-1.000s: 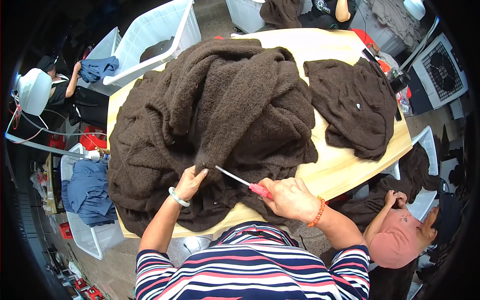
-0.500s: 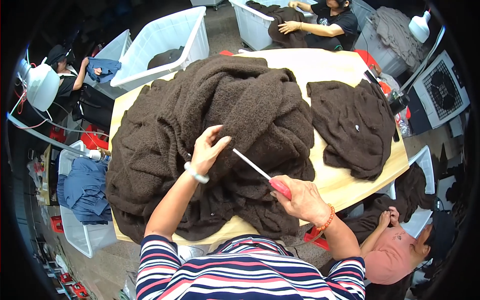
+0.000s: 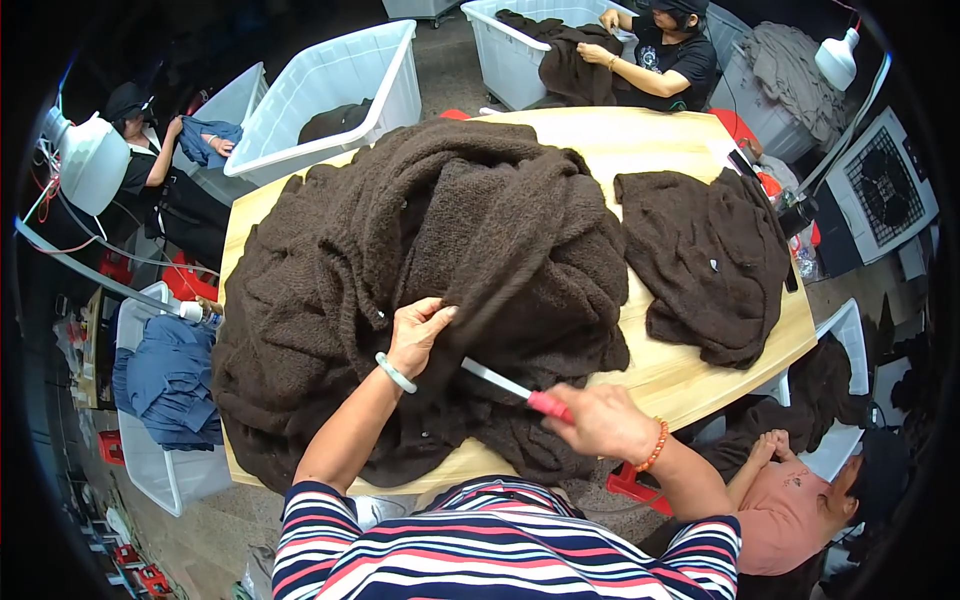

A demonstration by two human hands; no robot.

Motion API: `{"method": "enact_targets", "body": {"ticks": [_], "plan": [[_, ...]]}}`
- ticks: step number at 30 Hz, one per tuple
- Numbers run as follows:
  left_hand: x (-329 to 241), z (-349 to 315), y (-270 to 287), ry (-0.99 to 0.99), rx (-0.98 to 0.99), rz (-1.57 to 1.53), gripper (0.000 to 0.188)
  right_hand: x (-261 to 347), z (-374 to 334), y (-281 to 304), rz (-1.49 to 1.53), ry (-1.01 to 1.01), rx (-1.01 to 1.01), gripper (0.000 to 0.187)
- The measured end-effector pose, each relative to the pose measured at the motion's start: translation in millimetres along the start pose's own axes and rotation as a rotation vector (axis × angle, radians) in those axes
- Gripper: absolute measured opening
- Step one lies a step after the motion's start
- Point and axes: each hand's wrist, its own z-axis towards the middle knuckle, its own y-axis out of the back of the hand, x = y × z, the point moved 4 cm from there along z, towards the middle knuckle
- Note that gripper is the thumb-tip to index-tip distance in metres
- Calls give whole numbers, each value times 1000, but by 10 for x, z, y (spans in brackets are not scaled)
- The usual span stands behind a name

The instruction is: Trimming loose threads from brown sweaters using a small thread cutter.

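Observation:
A large heap of dark brown knit fabric (image 3: 330,270) covers most of the table in front of me. My left hand (image 3: 414,338), with a pale bangle at the wrist, pinches a fold of this brown knit near the middle of the heap. In my right hand (image 3: 605,422), its fingers wrapped round the red handle, is a tool with a long, narrow, pale metal blade (image 3: 495,378). The blade points left over the lower part of the heap, its tip near the left hand. Whether the tip touches the cloth I cannot tell.
A smaller brown knit piece (image 3: 705,265) lies at the right of the wooden table (image 3: 735,385). White bins (image 3: 345,75) stand beyond; one at left holds blue cloth (image 3: 175,380). Co-workers handle cloth at far left, far right and near right. Lamps (image 3: 95,165) flank the table.
My left hand has come down and nearer, and its fingers have closed on the brown knit. The right hand has lowered slightly, bringing the tool nearer and turning its flat blade into view.

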Motion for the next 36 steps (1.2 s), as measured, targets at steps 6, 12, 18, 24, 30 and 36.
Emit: {"method": "enact_targets", "body": {"ticks": [6,12,18,24,30,36], "plan": [[222,-414,22,-123,67,611,28,89,31,-4,49,16,-68,24],[263,-724,355,-488,-55,1452,27,127,-38,-140,7,20,-61,24],[543,-694,675,260,-2,-17,14,340,-35,-133,-25,109,-8,24],[150,-739,561,-17,-129,25,8,406,44,-260,23,176,149,25],[-848,-331,721,-650,-621,1097,16,387,151,-219,17,96,9,32],[-693,269,882,-368,-487,1266,18,514,266,-77,73,183,-156,25]]}}
